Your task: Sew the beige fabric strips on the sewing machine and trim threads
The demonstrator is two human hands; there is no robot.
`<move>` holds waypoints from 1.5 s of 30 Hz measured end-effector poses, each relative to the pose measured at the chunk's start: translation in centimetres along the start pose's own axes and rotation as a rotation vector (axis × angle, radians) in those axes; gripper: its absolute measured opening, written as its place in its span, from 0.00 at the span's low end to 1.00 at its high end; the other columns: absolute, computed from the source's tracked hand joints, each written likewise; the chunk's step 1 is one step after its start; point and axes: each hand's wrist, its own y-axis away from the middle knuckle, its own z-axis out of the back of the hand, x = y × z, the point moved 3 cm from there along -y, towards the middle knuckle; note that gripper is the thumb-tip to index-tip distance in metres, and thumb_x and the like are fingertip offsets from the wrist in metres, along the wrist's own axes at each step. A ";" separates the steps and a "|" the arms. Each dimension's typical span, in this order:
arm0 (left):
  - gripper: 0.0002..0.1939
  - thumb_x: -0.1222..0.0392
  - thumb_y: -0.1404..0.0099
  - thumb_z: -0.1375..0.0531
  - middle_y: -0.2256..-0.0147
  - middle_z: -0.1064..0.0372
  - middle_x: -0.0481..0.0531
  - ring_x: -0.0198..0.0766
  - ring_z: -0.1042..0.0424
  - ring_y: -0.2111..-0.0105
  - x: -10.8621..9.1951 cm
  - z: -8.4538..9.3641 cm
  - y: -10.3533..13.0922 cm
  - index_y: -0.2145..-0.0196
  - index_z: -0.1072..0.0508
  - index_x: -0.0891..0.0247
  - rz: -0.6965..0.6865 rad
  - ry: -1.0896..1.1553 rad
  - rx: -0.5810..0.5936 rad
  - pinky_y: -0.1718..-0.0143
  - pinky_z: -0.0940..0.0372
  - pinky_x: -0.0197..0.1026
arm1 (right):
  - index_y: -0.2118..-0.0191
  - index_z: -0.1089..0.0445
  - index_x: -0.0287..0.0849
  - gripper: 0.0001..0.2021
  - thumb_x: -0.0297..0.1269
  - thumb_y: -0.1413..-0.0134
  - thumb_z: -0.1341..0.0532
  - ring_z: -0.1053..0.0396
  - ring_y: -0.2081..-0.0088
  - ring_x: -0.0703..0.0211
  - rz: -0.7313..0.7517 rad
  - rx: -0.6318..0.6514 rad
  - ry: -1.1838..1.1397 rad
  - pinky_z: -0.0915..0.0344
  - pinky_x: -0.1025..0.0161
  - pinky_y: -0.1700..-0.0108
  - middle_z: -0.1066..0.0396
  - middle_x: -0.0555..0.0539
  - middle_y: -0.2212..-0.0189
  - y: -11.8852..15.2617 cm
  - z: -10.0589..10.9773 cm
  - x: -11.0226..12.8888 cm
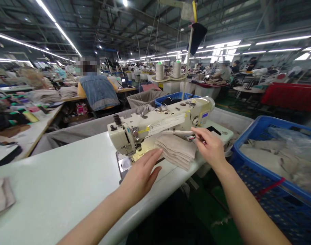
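A stack of folded beige fabric pieces [178, 151] lies on the pale sewing table [68, 180], below the arm of a cream sewing machine [168, 117]. My left hand [145, 170] is beside the left end of the stack, near the needle area, its thumb and fingers apart and nothing in it. At the right end of the stack, my right hand [207, 144] has its fingers closed on the edge of a thin beige fabric piece [177, 132] raised over the stack. A small dark item with a printed tag shows beside those fingers, too small to name.
To the right stands a blue basket [262, 170] filled with beige fabric and clear plastic. More beige fabric [1, 197] lies at the table's left edge. Thread cones [159, 71] stand behind the machine. A person in a denim vest [98, 90] sits ahead on the left.
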 end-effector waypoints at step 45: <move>0.08 0.62 0.41 0.42 0.73 0.29 0.51 0.37 0.34 0.73 13.0 -1.4 5.1 0.76 0.27 0.64 0.786 -0.040 0.092 0.71 0.45 0.38 | 0.60 0.29 0.45 0.05 0.32 0.37 0.43 0.26 0.66 0.58 -0.152 0.583 -0.638 0.29 0.64 0.64 0.25 0.47 0.65 14.0 -8.1 12.3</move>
